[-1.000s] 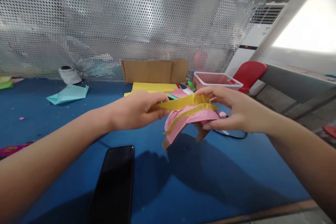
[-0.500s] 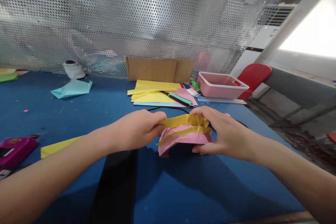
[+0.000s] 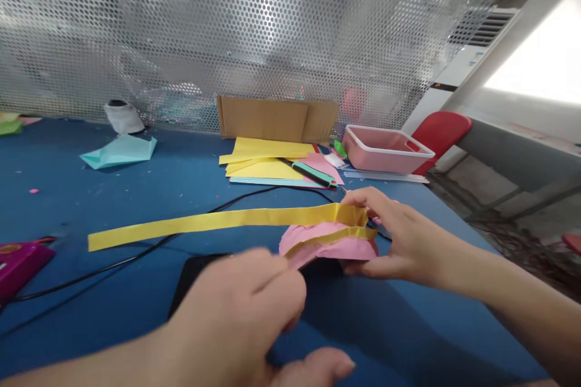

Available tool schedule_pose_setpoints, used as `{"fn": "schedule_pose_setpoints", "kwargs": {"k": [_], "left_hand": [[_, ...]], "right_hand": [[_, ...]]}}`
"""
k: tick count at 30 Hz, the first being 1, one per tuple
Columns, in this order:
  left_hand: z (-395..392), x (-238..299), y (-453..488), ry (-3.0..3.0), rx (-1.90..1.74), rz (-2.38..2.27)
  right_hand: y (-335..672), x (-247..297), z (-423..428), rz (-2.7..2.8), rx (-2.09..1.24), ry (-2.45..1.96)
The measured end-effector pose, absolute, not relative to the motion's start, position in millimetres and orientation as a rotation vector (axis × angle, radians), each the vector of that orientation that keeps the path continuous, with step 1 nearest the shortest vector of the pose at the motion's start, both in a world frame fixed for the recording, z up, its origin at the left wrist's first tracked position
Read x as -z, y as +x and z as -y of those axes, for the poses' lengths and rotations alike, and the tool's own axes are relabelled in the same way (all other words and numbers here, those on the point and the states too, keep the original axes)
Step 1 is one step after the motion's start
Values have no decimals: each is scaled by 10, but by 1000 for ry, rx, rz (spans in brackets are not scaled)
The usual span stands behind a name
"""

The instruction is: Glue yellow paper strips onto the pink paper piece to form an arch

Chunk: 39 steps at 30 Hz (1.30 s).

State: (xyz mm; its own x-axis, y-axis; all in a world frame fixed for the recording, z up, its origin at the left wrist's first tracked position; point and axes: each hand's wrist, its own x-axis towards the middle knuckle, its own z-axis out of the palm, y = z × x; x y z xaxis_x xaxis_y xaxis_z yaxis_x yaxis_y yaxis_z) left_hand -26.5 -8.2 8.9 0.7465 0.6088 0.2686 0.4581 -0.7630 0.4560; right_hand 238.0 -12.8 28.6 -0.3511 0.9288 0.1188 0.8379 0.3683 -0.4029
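A pink paper piece (image 3: 333,236) with a yellow band (image 3: 349,233) across it is gripped at its right end by my right hand (image 3: 394,236), thumb below and fingers above. From that grip a long yellow paper strip (image 3: 204,221) stretches out to the left, its far end loose. My left hand (image 3: 245,308) is in front and nearer to me, slightly blurred, with the fingers curled and the thumb apart. Nothing shows in it. It hides part of the pink piece's lower left edge and part of a black flat object (image 3: 193,272) on the table.
A black cable (image 3: 131,260) runs over the blue table (image 3: 54,211) from a purple device (image 3: 25,266). Yellow sheets (image 3: 267,148) and a teal-and-black cutter (image 3: 313,173) lie behind. Further back stand cardboard (image 3: 263,118) and a pink basket (image 3: 385,160). Folded light-blue paper (image 3: 120,152) lies left.
My left hand has let go of the yellow strip and come toward me. The strip now extends leftward. My right hand keeps its grip; the pink piece has shifted slightly right.
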Motion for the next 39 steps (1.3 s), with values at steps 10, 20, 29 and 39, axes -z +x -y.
{"fn": "schedule_pose_setpoints", "kwargs": {"k": [10,20,29,39], "left_hand": [[-59,318,-250,2127,-270,-1208],[-207,396,-116,2112,-480,-1082],[-79,222,-243,2956,-438,-876],[-516,-174,-95,2642,-635,-920]], "right_hand": [[2407,-242,164,2273,-320,-1542],[2539,-290,197,2232,-218,-1632],[2454,-243,146,2447,-159,-1530],[2329,-333,81,2601,-21,-1594]]}}
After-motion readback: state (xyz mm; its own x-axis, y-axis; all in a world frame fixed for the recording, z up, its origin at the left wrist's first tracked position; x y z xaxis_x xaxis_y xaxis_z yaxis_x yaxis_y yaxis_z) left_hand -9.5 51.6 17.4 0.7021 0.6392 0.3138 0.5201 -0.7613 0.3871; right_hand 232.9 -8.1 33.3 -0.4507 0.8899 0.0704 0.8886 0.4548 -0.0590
